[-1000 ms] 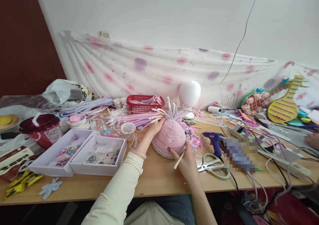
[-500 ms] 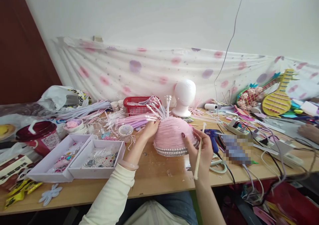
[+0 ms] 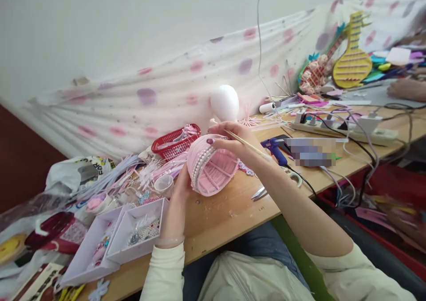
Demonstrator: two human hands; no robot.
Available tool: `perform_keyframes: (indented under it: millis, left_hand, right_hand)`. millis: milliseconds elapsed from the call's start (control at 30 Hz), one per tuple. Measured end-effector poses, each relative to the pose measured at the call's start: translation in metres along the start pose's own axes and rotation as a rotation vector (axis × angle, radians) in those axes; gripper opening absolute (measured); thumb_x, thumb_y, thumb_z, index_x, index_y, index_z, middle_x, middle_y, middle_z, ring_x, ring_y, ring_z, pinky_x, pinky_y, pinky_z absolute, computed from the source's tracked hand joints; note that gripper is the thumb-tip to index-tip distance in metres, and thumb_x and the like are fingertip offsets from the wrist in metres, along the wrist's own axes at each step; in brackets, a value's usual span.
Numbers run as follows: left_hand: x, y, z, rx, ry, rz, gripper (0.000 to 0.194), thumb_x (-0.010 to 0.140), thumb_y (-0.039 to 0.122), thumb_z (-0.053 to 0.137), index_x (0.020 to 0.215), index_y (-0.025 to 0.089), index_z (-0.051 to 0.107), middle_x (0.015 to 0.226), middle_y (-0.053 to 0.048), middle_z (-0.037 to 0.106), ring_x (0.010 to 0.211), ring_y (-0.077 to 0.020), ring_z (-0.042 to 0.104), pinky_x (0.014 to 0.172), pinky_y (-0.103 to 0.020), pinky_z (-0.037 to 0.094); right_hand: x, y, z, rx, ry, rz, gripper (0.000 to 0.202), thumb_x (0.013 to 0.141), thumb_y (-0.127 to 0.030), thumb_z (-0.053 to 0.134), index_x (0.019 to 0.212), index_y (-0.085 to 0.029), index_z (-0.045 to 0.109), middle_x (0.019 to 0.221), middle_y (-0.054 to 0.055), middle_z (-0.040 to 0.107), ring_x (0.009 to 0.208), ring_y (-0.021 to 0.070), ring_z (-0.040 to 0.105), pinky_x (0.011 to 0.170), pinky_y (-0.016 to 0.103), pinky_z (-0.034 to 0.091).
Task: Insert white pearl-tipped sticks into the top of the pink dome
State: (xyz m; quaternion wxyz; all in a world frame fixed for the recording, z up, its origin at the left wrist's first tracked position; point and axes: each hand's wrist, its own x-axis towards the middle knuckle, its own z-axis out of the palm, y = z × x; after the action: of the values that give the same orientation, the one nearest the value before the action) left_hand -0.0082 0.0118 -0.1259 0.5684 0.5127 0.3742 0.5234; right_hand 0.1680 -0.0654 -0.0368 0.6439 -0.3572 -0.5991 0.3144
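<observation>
A dome-shaped pink cap [image 3: 218,168], made of fuzzy strands with rows of pearl beads round its rim, is tilted so its ribbed hollow underside faces me. My left hand [image 3: 183,179] holds it from the left, its fingers hidden behind the dome. Over the upper right rim, my right hand [image 3: 229,137] grips the cap with thumb and fingers. A thin pale stick [image 3: 249,147] is also held in that hand and slants down along the wrist. The white foam head [image 3: 225,103] stands behind the cap.
Two white boxes of beads [image 3: 115,261] lie at left beside a paper cup [image 3: 163,184]. Behind is a red basket [image 3: 166,149]. Scissors [image 3: 258,193], a blue glue gun [image 3: 275,151] and a power strip [image 3: 376,136] with cables lie right. Another person's hand [image 3: 406,89] is far right.
The cap has been tipped over, turning its underside toward me. My right hand has moved up onto its rim, and my left hand has shifted down its left side. The view has tilted and turned right.
</observation>
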Motion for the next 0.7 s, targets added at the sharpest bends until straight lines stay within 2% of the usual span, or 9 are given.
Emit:
perform_keyframes:
  millis: [67, 133, 233, 333, 467, 633, 700]
  left_hand:
    - [-0.003, 0.005, 0.005, -0.040, -0.038, -0.041, 0.036, 0.086, 0.047, 0.050, 0.095, 0.020, 0.071, 0.095, -0.009, 0.074, 0.110, -0.0254, 0.062, 0.098, -0.040, 0.049]
    - [-0.007, 0.013, 0.010, -0.047, -0.027, -0.008, 0.035, 0.086, 0.045, 0.049, 0.097, 0.021, 0.071, 0.099, -0.007, 0.074, 0.117, -0.0256, 0.059, 0.101, -0.039, 0.047]
    - [-0.016, 0.030, 0.018, -0.041, 0.004, 0.023, 0.036, 0.086, 0.044, 0.047, 0.101, 0.021, 0.071, 0.107, -0.006, 0.072, 0.123, -0.0244, 0.054, 0.104, -0.037, 0.045]
    - [-0.026, 0.039, 0.021, -0.073, 0.034, -0.022, 0.037, 0.088, 0.045, 0.045, 0.105, 0.023, 0.069, 0.117, -0.005, 0.069, 0.126, -0.0228, 0.052, 0.106, -0.037, 0.044]
    - [-0.039, 0.032, 0.021, -0.191, 0.047, -0.098, 0.041, 0.088, 0.049, 0.045, 0.118, 0.028, 0.063, 0.128, -0.004, 0.063, 0.133, -0.0216, 0.046, 0.109, -0.039, 0.040]
    - [-0.057, 0.013, 0.022, -0.459, 0.019, -0.170, 0.056, 0.085, 0.061, 0.046, 0.127, 0.025, 0.057, 0.135, -0.007, 0.058, 0.135, -0.0259, 0.043, 0.109, -0.044, 0.040]
    - [-0.062, 0.007, 0.025, -0.544, -0.046, -0.173, 0.061, 0.081, 0.065, 0.049, 0.126, 0.025, 0.057, 0.138, -0.007, 0.056, 0.135, -0.0281, 0.043, 0.108, -0.046, 0.042]
  right_hand:
    - [-0.003, 0.002, -0.005, 0.124, -0.007, -0.018, 0.039, 0.066, -0.029, 0.077, 0.103, -0.018, 0.067, 0.115, 0.008, 0.068, 0.107, 0.0231, 0.062, 0.086, 0.036, 0.052]
    - [-0.002, -0.001, -0.009, 0.189, -0.015, -0.041, 0.039, 0.066, -0.026, 0.076, 0.104, -0.019, 0.067, 0.119, 0.007, 0.067, 0.112, 0.0241, 0.061, 0.088, 0.037, 0.053]
    - [0.007, -0.013, -0.012, 0.231, -0.062, -0.054, 0.038, 0.066, -0.023, 0.074, 0.103, -0.019, 0.068, 0.118, 0.007, 0.067, 0.114, 0.0260, 0.060, 0.089, 0.039, 0.054]
    - [0.021, -0.029, -0.011, 0.285, -0.141, -0.099, 0.038, 0.064, -0.017, 0.074, 0.101, -0.019, 0.068, 0.115, 0.006, 0.068, 0.117, 0.0264, 0.058, 0.088, 0.039, 0.056]
    - [0.041, -0.045, -0.002, 0.311, -0.262, -0.131, 0.037, 0.064, -0.012, 0.073, 0.099, -0.019, 0.067, 0.115, 0.004, 0.067, 0.118, 0.0255, 0.056, 0.087, 0.038, 0.056]
    - [0.052, -0.059, 0.016, 0.209, -0.449, -0.106, 0.027, 0.076, -0.026, 0.067, 0.103, -0.023, 0.067, 0.110, 0.001, 0.070, 0.114, 0.0222, 0.058, 0.072, 0.028, 0.056]
    - [0.052, -0.064, 0.026, 0.133, -0.478, -0.112, 0.025, 0.080, -0.030, 0.065, 0.103, -0.023, 0.068, 0.112, -0.003, 0.070, 0.117, 0.0198, 0.055, 0.073, 0.023, 0.054]
